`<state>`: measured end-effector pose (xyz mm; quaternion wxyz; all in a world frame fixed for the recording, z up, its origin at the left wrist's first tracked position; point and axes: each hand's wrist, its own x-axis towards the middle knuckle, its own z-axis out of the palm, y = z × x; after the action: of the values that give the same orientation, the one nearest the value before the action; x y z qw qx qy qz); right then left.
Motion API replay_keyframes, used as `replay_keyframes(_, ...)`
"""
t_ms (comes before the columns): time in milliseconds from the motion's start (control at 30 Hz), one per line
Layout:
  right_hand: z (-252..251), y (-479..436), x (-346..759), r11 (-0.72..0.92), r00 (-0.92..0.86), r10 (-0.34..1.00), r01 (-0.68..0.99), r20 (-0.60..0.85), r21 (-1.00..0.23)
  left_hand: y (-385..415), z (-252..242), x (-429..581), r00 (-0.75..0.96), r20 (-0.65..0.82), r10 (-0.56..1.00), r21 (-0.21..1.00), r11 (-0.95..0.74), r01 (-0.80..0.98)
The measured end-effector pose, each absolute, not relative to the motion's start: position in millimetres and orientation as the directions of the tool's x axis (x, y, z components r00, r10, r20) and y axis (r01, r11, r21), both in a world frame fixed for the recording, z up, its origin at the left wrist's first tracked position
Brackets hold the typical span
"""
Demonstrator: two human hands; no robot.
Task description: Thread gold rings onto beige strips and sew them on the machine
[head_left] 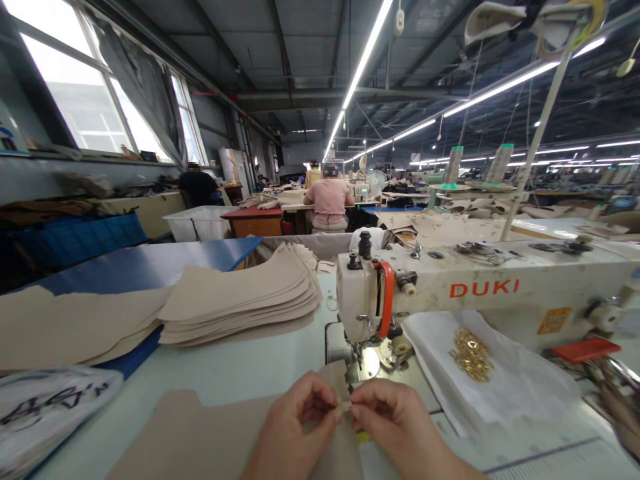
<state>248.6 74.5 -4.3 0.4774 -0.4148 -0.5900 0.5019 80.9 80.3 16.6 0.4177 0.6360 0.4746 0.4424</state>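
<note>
Small pale sliver (344, 405), too fine to identify, sits pinched between the left hand (294, 419) and right hand (395, 427). Both hands are narrowed to a tight fingertip grip, fingers curled, just in front of the needle area of the white DUKI industrial sewing machine (480, 283). Sliver looks very light and probably flexible, so fingertip pressure at its ends seems enough; whether it is slippery or fragile cannot be told. Under the left hand lies a flat tan cut panel (200, 433), matte and sheet-like, probably soft and bendable, best taken by a free edge. Farther ahead and to the left, a loose stack of tan curved-edged panels (240, 300) rests on the pale table surface (305, 340). Right of the hands, small brass-coloured fittings (471, 355) heap on a crumpled white plastic sheet (520, 393). Curved orange-red guard (386, 300) stands out on the machine head.
</note>
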Motion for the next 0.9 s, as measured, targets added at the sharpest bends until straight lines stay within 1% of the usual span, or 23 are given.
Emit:
replay_keyframes(133,-4.7,73.8,248.8,0.277,-0.174,0.954,0.214,0.243,-0.937,80.1,17.3,80.9,0.199,0.170,0.965,0.936,-0.221,0.274)
replay_keyframes(167,-4.1,73.8,248.9,0.287,-0.174,0.953,0.246,0.249,-0.926,80.3,17.8,80.3,0.219,0.173,0.960,0.929,-0.233,0.287)
replay_keyframes(233,-2.4,74.3,249.2,0.267,-0.166,0.959,0.251,0.230,-0.930,81.5,18.5,77.6,0.268,0.186,0.945,0.902,-0.273,0.334)
replay_keyframes(333,-0.5,76.1,249.9,0.168,-0.152,0.978,0.169,0.143,-0.971,86.4,15.6,71.2,0.258,0.252,0.933,0.804,-0.350,0.480)
replay_keyframes(433,0.3,79.1,250.4,0.040,-0.120,0.992,0.142,0.023,-0.989,92.4,6.3,66.7,0.215,0.353,0.911,0.636,-0.402,0.659)
replay_keyframes(500,1.7,82.1,250.6,-0.062,-0.103,0.992,0.150,-0.078,-0.987,94.1,-1.1,66.8,0.266,0.382,0.885,0.526,-0.445,0.725)
replay_keyframes(567,4.2,86.2,250.4,-0.146,-0.116,0.979,0.160,-0.165,-0.976,92.9,-7.6,68.6,0.325,0.395,0.859,0.454,-0.491,0.744)
replay_keyframes(733,10.9,99.8,247.7,-0.255,-0.176,0.940,0.203,-0.291,-0.945,85.7,-18.4,70.4,0.364,0.473,0.802,0.362,-0.553,0.750)
replay_keyframes(900,13.6,110.6,243.3,-0.306,-0.206,0.910,0.250,-0.359,-0.919,83.6,-19.0,67.8,0.376,0.518,0.768,0.340,-0.589,0.733)
